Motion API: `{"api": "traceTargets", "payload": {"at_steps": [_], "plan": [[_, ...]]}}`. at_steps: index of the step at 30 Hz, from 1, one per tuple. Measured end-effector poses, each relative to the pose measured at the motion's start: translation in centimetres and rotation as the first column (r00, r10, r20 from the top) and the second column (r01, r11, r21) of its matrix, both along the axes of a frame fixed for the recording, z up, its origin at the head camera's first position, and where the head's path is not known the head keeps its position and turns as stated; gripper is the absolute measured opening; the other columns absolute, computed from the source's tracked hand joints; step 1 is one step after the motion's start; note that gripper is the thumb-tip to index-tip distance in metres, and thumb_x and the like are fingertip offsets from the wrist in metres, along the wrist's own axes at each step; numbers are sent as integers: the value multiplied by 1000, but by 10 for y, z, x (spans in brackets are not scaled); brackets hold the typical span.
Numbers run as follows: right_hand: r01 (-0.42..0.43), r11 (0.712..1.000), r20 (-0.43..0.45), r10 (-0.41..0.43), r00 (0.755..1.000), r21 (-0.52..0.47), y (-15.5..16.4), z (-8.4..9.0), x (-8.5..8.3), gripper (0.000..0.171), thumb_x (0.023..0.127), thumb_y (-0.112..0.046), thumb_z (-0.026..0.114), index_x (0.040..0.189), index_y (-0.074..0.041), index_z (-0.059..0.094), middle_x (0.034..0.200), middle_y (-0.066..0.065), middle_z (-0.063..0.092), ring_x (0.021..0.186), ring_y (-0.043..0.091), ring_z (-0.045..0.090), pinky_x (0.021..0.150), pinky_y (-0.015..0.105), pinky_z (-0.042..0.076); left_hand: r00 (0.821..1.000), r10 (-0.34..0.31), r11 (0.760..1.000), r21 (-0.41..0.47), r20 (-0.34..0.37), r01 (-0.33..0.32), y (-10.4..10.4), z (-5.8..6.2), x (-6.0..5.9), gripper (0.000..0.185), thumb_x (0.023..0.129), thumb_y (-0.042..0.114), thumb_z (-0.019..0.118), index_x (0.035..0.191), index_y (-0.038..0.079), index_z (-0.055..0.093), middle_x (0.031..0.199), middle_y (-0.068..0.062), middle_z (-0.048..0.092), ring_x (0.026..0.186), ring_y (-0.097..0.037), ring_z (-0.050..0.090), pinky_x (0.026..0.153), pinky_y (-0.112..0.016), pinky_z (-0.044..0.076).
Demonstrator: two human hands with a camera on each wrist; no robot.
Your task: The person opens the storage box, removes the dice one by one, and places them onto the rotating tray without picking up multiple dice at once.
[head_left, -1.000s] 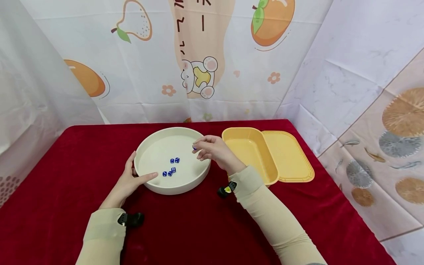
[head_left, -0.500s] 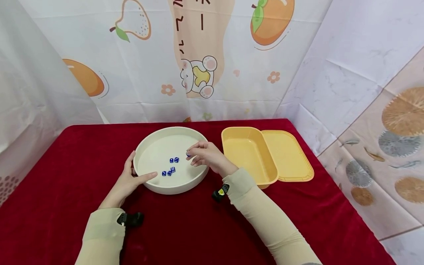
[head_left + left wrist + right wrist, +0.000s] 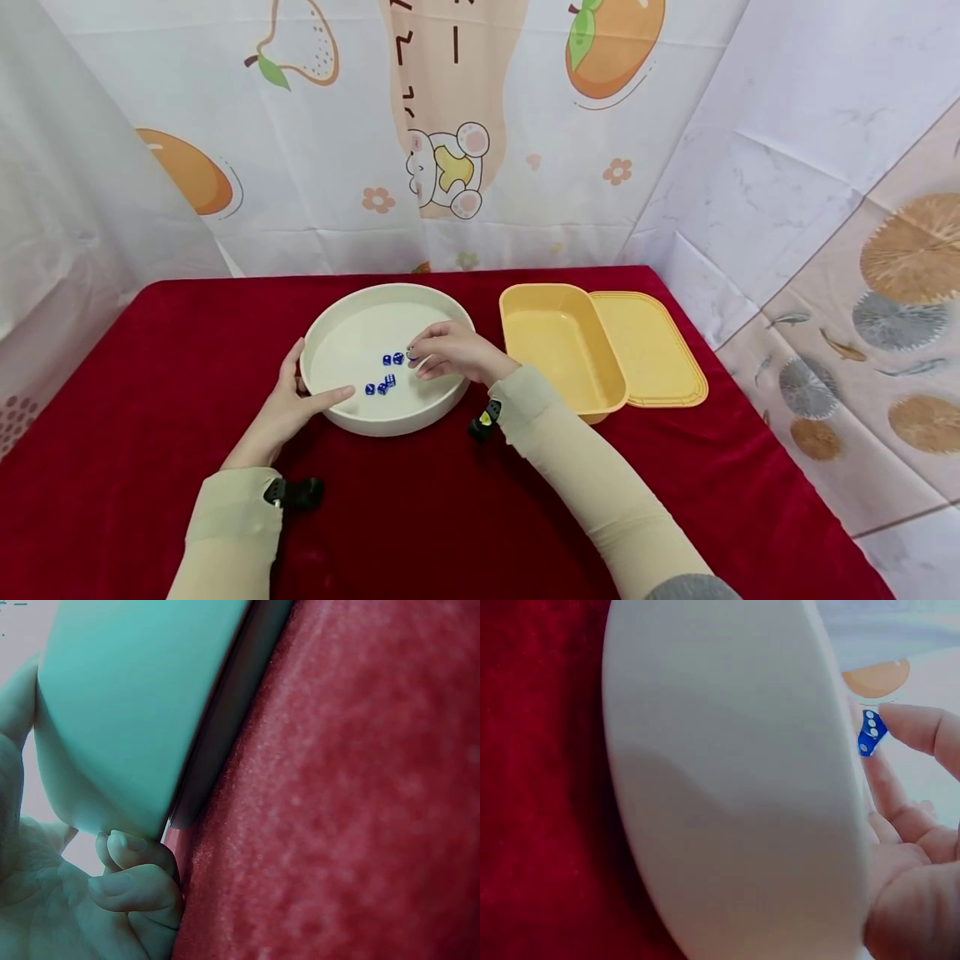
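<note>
A round white tray (image 3: 322,333) sits on the red cloth, with several small blue dice (image 3: 382,386) inside. My right hand (image 3: 442,350) reaches over the tray's right rim and pinches one blue die (image 3: 871,731) between thumb and fingertips, low above the tray floor beside two other dice (image 3: 393,359). My left hand (image 3: 288,408) holds the tray's near-left rim, thumb along the outside wall and forefinger lying over the rim. In the left wrist view its other fingers (image 3: 131,881) curl under the tray wall (image 3: 127,712).
A yellow rectangular box (image 3: 558,346) stands to the right of the tray, its flat lid (image 3: 652,350) lying beside it. The red cloth (image 3: 150,400) covers the table. Printed curtains hang behind and at both sides.
My right hand has moved left and down from the tray's right rim into the tray, still pinching the blue die. The left hand has stayed on the rim.
</note>
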State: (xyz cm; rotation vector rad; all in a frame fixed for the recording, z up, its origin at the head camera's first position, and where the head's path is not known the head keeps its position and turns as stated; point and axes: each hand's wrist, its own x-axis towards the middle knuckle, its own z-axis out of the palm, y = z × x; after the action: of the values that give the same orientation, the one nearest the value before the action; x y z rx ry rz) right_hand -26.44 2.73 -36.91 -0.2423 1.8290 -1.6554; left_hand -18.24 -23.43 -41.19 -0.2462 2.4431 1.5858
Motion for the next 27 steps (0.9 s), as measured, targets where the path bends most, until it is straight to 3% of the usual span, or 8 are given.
{"api": "traceTargets", "payload": {"at_steps": [11, 22, 27], "plan": [[-53, 996, 19, 51, 999, 76, -9, -6, -10, 19, 95, -9, 63, 109, 4, 65, 86, 10, 70, 64, 14, 64, 63, 24, 56, 1000, 2, 1000, -3, -4, -2, 1, 2, -1, 122, 86, 45, 74, 155, 29, -25, 161, -24, 13, 143, -35, 20, 117, -61, 20], [-97, 988, 50, 92, 995, 119, -18, -14, -18, 22, 93, -1, 63, 113, 7, 61, 84, 9, 67, 61, 14, 62, 60, 23, 55, 1000, 4, 1000, -3, -19, -4, 0, 1, -1, 119, 87, 45, 74, 156, 29, -23, 149, -26, 31, 137, -33, 29, 113, -55, 25], [-140, 977, 44, 134, 990, 163, -21, -18, -17, 17, 92, 0, 65, 108, 6, 62, 75, 8, 66, 57, 14, 61, 57, 23, 54, 1000, -1, 1000, -1, -17, 1, 0, 0, 0, 119, 87, 45, 73, 156, 30, -23, 150, -26, 30, 138, -33, 30, 114, -55, 25]]}}
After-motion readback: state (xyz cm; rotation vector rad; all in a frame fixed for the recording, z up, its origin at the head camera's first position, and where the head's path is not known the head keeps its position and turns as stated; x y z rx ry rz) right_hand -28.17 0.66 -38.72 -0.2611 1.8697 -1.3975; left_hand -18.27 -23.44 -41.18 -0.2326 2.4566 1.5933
